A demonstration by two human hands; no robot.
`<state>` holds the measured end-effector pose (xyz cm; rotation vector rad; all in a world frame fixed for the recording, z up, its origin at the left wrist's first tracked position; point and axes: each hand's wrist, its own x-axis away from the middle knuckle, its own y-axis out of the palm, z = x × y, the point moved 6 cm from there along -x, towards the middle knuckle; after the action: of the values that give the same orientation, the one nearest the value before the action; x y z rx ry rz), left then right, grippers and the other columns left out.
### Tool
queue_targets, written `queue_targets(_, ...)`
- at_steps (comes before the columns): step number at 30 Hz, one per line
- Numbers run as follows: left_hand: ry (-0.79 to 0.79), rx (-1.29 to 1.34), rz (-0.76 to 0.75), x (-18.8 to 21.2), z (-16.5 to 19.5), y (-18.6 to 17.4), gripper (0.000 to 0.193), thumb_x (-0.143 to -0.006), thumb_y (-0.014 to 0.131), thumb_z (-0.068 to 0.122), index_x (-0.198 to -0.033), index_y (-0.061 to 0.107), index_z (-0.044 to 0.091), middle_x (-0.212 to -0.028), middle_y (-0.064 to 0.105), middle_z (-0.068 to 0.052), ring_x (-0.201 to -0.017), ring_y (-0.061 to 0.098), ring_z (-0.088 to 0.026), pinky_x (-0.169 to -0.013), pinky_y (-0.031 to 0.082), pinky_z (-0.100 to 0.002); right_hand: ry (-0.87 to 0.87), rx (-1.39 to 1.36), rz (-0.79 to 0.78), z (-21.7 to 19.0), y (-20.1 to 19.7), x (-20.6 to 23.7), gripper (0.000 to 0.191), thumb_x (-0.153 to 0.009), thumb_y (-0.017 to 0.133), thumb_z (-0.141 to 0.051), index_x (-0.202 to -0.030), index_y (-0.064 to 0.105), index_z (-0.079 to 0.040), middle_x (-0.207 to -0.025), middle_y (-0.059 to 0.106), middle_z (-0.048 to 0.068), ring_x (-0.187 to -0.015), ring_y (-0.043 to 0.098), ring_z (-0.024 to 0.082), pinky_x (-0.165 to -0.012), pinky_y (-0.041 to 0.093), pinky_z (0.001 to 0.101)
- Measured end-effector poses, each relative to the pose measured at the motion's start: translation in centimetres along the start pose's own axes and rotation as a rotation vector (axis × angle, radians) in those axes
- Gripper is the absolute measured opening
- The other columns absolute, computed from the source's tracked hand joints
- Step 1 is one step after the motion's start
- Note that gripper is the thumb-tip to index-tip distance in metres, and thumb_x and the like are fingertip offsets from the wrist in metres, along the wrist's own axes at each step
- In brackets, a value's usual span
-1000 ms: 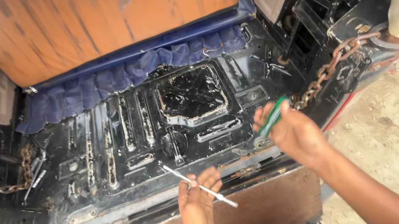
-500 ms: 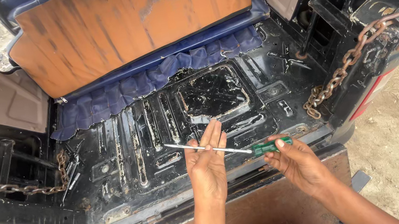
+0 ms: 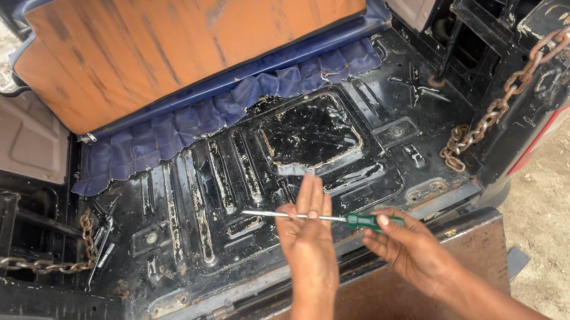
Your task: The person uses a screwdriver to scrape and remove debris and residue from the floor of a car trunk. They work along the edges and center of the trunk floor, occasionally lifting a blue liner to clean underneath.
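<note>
Right, the right hand (image 3: 412, 250) grips a screwdriver (image 3: 326, 219) by its green handle, fingers closed round it. The left hand (image 3: 307, 237) is open, fingers flat against the steel shaft. The tip is over the black ribbed floor (image 3: 186, 215). Rusty chains (image 3: 499, 105) hang at both sides.

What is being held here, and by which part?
A screwdriver: the right hand grips its green handle, while the left hand lies flat against the metal shaft.

Two bare forearms, no sleeves, watch or gloves; left hand (image 3: 308, 245) and right hand (image 3: 409, 247) with short, pale fingernails.
</note>
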<state>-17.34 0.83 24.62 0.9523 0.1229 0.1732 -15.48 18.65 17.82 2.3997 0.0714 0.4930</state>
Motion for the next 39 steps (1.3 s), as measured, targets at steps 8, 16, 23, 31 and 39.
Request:
queue_targets(8, -0.045, -0.346, -0.010, 0.8, -1.5, 0.1, 0.017, -0.102, 0.035, -0.004, -0.105, 0.035, 0.012, -0.138, 0.062, -0.034, -0.135, 0.059, -0.041, -0.119, 0.040, -0.046, 0.187, 0.096, -0.018, 2.1, 0.4, -0.1, 0.036, -0.097, 0.059, -0.040, -0.100, 0.063, -0.004, -0.087, 0.068, 0.005, -0.079, 0.067, 0.015, -0.076, 0.059, 0.0288)
queue_targets(16, -0.189, -0.386, -0.172, 0.6, -5.3, -1.6, 0.019, -0.100, 0.037, -0.004, -0.101, 0.033, 0.014, -0.142, 0.063, -0.026, -0.142, 0.055, -0.033, -0.122, 0.032, -0.045, 0.451, 0.077, -0.029, 4.8, -2.9, 0.0, 0.051, -0.093, 0.062, -0.055, -0.089, 0.064, -0.004, -0.071, 0.058, 0.001, -0.058, 0.053, 0.011, -0.054, 0.047, 0.0252)
queue_targets(23, -0.617, -0.959, -0.117, -1.7, -14.5, -11.6, 0.024, -0.100, 0.063, 0.026, -0.121, 0.056, 0.018, -0.128, 0.068, -0.014, -0.125, 0.062, -0.028, -0.112, 0.041, -0.041, 0.053, 0.368, 0.348, -0.7, -8.9, -1.5, 0.016, -0.085, 0.072, -0.026, -0.093, 0.068, -0.013, -0.060, 0.052, 0.001, -0.050, 0.046, 0.014, -0.048, 0.037, 0.0287)
queue_targets(31, 0.171, -1.993, -0.073, -7.1, -15.6, -17.2, 0.050, -0.093, 0.055, 0.026, -0.138, 0.050, 0.005, -0.154, 0.040, -0.018, -0.147, 0.029, -0.037, -0.116, 0.023, -0.056, -0.739, 0.929, 0.794, -14.3, -11.4, -5.9, 0.034, -0.093, 0.077, -0.030, -0.078, 0.059, -0.005, -0.063, 0.050, 0.000, -0.059, 0.039, 0.007, -0.052, 0.032, 0.0267)
queue_targets(39, 0.172, -2.111, -0.040, -6.9, -15.3, -17.4, 0.053, -0.093, 0.047, 0.023, -0.143, 0.048, 0.006, -0.159, 0.036, -0.016, -0.149, 0.029, -0.035, -0.115, 0.026, -0.054, -0.631, 0.256, 0.525, -17.6, -14.7, -20.7, 0.037, -0.095, 0.069, -0.045, -0.101, 0.052, -0.012, -0.072, 0.053, -0.002, -0.060, 0.050, 0.009, -0.054, 0.042, 0.0289)
